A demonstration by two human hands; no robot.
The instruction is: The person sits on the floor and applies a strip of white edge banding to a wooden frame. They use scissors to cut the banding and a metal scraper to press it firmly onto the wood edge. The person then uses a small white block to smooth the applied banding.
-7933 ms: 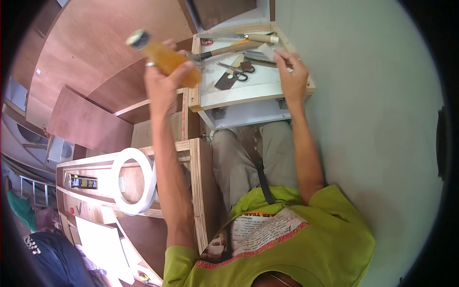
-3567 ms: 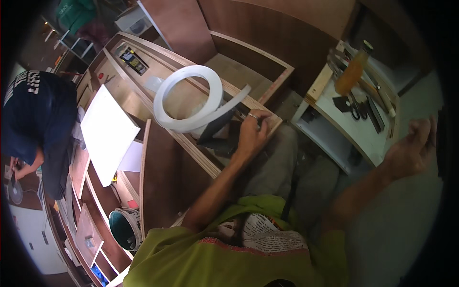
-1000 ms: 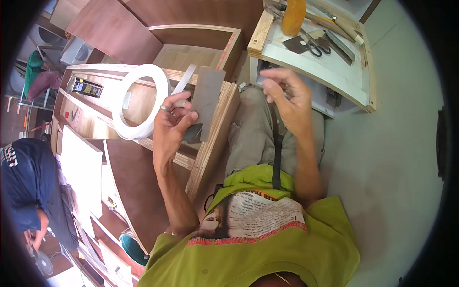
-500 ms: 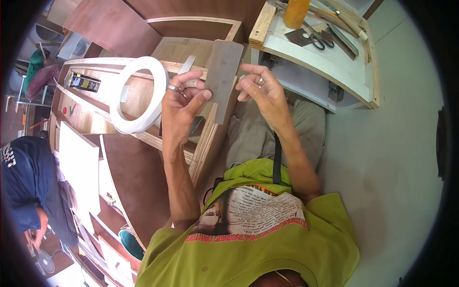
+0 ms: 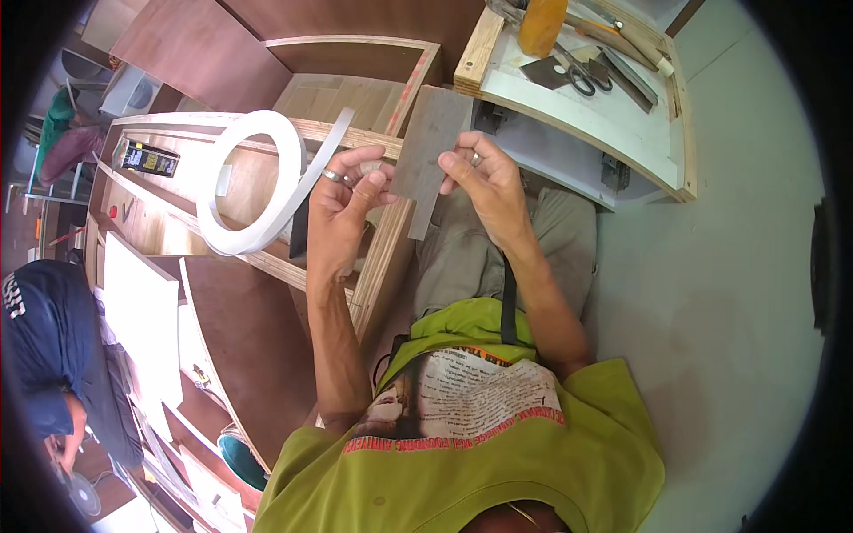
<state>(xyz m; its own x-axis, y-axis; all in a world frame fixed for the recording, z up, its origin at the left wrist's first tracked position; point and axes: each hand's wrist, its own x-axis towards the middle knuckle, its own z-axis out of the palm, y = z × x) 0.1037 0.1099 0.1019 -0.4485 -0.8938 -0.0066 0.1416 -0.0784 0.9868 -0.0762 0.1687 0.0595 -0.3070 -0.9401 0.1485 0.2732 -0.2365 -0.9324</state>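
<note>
A grey wood-grain strip stands up between my hands, with a narrower length showing below its wider part. My right hand pinches its right edge between thumb and fingers. At the opposite edge is my left hand, fingers apart and half curled, fingertips close to or touching the strip. One left finger wears a pale wrap. Just left of that hand, a white roll of edge banding stands upright against the wooden cabinet frame. Its loose end sticks up behind my left fingers. What supports the roll is hidden.
An open wooden cabinet frame lies ahead and left, with a dark can inside. On the white bench at upper right are scissors and an orange bottle. A person in dark blue works at far left.
The grey strip has shifted right, and my right hand has closed on its edge. My left thumb has come off the strip's face. More of the banding's loose end shows.
</note>
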